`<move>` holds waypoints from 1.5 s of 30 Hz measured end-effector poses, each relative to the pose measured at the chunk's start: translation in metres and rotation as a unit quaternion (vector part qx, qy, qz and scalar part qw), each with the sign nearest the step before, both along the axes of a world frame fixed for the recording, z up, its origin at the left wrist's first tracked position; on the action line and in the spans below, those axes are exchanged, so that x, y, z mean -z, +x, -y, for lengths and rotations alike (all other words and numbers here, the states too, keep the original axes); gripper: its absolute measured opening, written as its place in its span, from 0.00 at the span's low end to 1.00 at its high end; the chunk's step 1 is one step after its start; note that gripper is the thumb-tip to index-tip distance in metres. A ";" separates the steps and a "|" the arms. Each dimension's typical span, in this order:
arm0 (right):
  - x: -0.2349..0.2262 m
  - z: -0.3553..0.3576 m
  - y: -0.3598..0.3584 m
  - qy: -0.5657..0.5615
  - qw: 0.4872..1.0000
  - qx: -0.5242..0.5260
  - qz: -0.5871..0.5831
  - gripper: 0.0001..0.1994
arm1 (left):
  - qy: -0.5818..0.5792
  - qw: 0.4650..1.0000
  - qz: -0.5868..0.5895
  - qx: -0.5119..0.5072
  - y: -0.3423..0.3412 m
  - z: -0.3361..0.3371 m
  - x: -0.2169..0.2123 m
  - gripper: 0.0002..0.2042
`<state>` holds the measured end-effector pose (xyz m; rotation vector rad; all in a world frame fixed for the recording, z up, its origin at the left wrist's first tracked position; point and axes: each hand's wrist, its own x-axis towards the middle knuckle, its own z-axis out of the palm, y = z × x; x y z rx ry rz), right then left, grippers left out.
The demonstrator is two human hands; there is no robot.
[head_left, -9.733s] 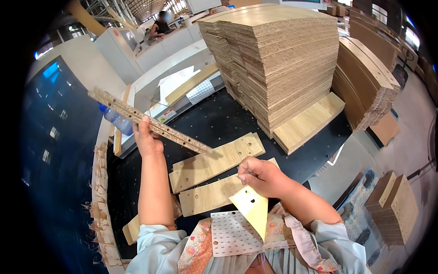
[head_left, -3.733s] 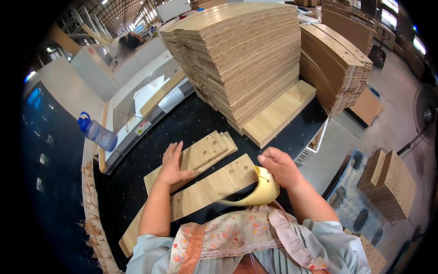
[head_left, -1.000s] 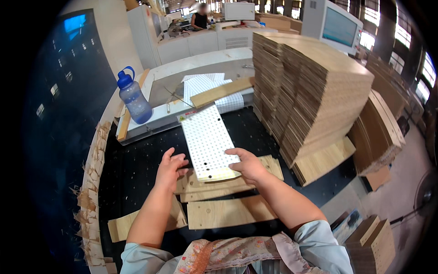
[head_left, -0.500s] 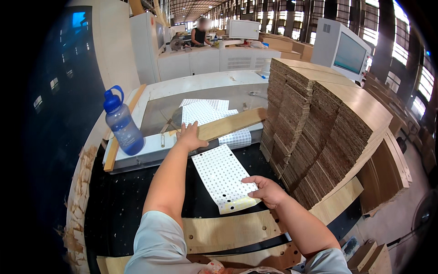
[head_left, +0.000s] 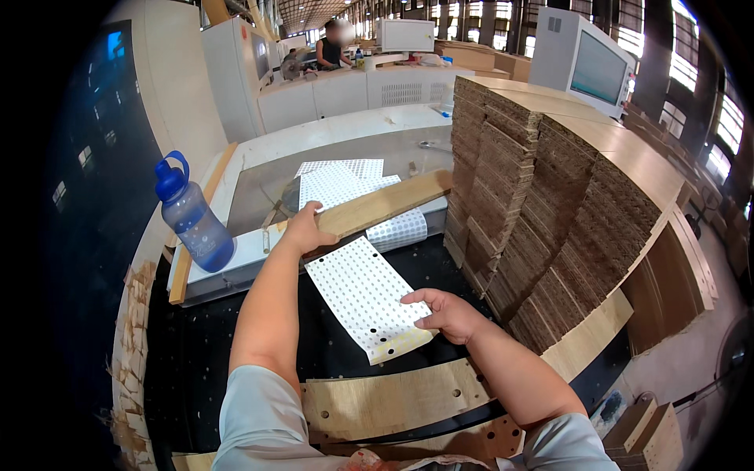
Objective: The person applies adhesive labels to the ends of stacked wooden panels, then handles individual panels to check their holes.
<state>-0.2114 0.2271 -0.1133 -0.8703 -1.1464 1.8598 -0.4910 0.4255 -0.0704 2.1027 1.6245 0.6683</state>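
The board (head_left: 404, 399) at six o'clock is already drilled, the stack (head_left: 554, 208) stands tall at two, and the left grip (head_left: 301, 230) clasps the plank (head_left: 389, 204) while the right grip (head_left: 446, 315) pinches the sheet (head_left: 357, 290).

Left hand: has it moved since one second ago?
Yes: the left hand went forward, from above the black table to the wooden strip.

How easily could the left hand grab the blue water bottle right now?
Probably yes: the blue water bottle stands to the left of the left hand, with nothing tall between them. The hand would just have to leave the wooden strip.
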 end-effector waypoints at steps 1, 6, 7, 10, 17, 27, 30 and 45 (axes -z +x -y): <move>0.001 -0.003 0.000 0.003 1.000 0.000 -0.003 0.23 | 0.002 1.000 0.012 0.007 0.003 0.000 -0.005 0.45; 0.007 -0.028 -0.008 0.026 0.999 0.004 -0.019 0.23 | 0.000 0.999 0.016 0.028 0.003 0.004 -0.019 0.44; 0.011 -0.033 -0.011 0.028 0.999 0.004 -0.021 0.23 | -0.001 0.999 0.016 0.034 0.003 0.005 -0.022 0.45; 0.015 -0.051 -0.019 0.030 0.999 0.014 -0.017 0.24 | -0.016 0.998 0.031 0.045 0.006 0.002 -0.027 0.45; 0.018 -0.116 -0.062 0.069 0.992 0.103 0.016 0.22 | -0.038 0.999 0.017 0.023 0.000 0.004 -0.001 0.45; 0.019 -0.110 -0.068 0.199 0.898 0.274 0.280 0.15 | 0.124 0.992 0.003 0.022 -0.013 0.006 0.025 0.29; -0.002 -0.057 -0.047 0.280 0.876 0.234 0.315 0.16 | 0.208 0.971 0.118 -0.001 -0.030 0.026 0.028 0.20; 0.010 0.261 0.060 0.069 0.903 0.312 0.286 0.10 | -0.031 0.920 -0.246 0.303 0.001 0.304 0.030 0.46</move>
